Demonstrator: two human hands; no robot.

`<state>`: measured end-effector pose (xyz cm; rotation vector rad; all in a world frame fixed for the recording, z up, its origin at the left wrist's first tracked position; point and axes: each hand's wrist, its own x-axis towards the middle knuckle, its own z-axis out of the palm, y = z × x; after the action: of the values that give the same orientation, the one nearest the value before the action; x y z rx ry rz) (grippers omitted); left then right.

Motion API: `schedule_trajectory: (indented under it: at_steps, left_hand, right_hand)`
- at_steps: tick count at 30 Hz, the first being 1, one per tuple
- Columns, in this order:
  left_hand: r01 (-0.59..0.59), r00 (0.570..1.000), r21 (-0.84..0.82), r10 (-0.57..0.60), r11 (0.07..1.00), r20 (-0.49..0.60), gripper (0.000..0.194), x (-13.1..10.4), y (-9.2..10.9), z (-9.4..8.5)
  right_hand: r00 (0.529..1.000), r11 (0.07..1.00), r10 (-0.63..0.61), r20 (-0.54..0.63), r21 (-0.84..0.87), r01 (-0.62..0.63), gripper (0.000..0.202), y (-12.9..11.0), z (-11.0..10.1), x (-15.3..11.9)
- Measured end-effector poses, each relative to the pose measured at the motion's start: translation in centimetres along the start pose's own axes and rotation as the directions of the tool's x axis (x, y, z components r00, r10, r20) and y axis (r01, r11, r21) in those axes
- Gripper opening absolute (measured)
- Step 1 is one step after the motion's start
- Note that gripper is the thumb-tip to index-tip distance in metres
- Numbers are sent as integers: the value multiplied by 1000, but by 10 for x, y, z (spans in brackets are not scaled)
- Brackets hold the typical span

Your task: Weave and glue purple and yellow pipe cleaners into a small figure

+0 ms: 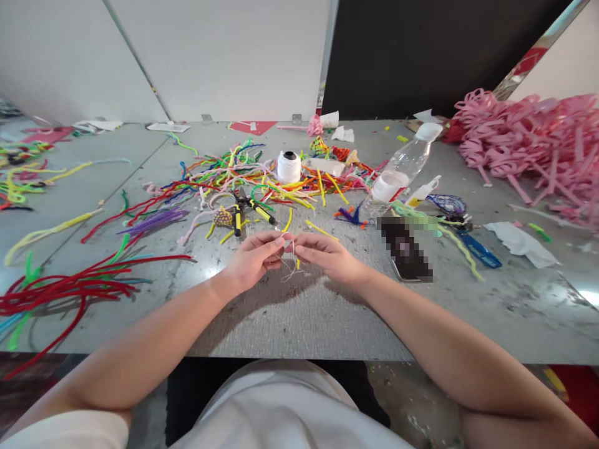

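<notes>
My left hand (pixel 256 257) is closed in a pinch on a thin white thread (pixel 292 272), near the middle of the grey table (pixel 281 324). Fingertips nearly touching it, my right hand (pixel 327 254) also pinches at the thread and a small pale piece. The thread hangs in loose loops below the fingers. Just beyond my left hand lie pliers with yellow and black handles (pixel 238 219). A white spool with a black centre (pixel 289 167) stands farther back among colourful fuzzy stems (pixel 224 171).
Red stems (pixel 70 293) lie at the left, partly over the table edge. A clear bottle (pixel 405 165), a phone with a blurred screen (pixel 406 249), a blue tag (pixel 480 251) and crumpled tissue (pixel 520 243) are at the right. Pink ribbon (pixel 533 146) is heaped at the far right.
</notes>
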<state>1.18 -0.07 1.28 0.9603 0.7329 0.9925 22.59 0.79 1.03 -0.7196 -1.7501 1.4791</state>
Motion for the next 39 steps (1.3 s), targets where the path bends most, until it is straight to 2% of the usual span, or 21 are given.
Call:
schedule_trajectory:
  at_steps: [4, 8, 12, 15, 21, 24, 27, 29, 31, 34, 37, 39]
  left_hand:
    - [-15, 997, -18, 17, 1000, 78, 44, -2, -3, -1]
    - [-3, 988, -49, 10, 999, 157, 47, -3, -3, -4]
    - [36, 977, -91, -16, 995, 215, 37, -4, 0, -3]
    - [36, 976, -124, -8, 992, 220, 34, -6, 4, 0]
    - [-31, 987, -192, 60, 981, 146, 32, -8, 15, 3]
    - [-87, 994, -222, 99, 971, 44, 27, -7, 23, 3]
    - [-162, 986, -240, 148, 957, -77, 29, -6, 30, 1]
    - [-222, 974, -254, 200, 941, -108, 30, -5, 34, -2]
    - [-262, 964, -266, 240, 928, -114, 27, -6, 36, -3]
    - [-233, 972, -248, 221, 940, -73, 22, -10, 36, -2]
    - [-112, 993, -210, 119, 971, 22, 29, -14, 33, 4]
    - [-71, 996, -220, 83, 973, 44, 23, -15, 31, 8]
  right_hand:
    - [997, 992, 74, -25, 109, -71, 43, 2, 1, 0]
    - [984, 974, 115, -140, 212, -84, 40, 10, 3, 1]
    - [944, 942, 170, -282, 328, -72, 42, 16, -2, 6]
    - [907, 928, 206, -367, 367, -62, 45, 19, -10, 10]
    - [864, 940, 214, -456, 335, -56, 39, 22, -19, 14]
    - [841, 955, 196, -505, 294, -47, 37, 21, -22, 15]
    - [788, 967, 170, -592, 254, -18, 36, 23, -32, 17]
    - [746, 973, 142, -651, 230, 16, 31, 24, -41, 19]
    - [725, 977, 114, -679, 209, 41, 27, 23, -49, 20]
    - [756, 983, 82, -649, 177, 45, 28, 17, -50, 19]
    - [839, 989, 76, -539, 148, 5, 31, 7, -36, 12]
    - [891, 991, 87, -446, 129, -32, 35, 0, -25, 6]
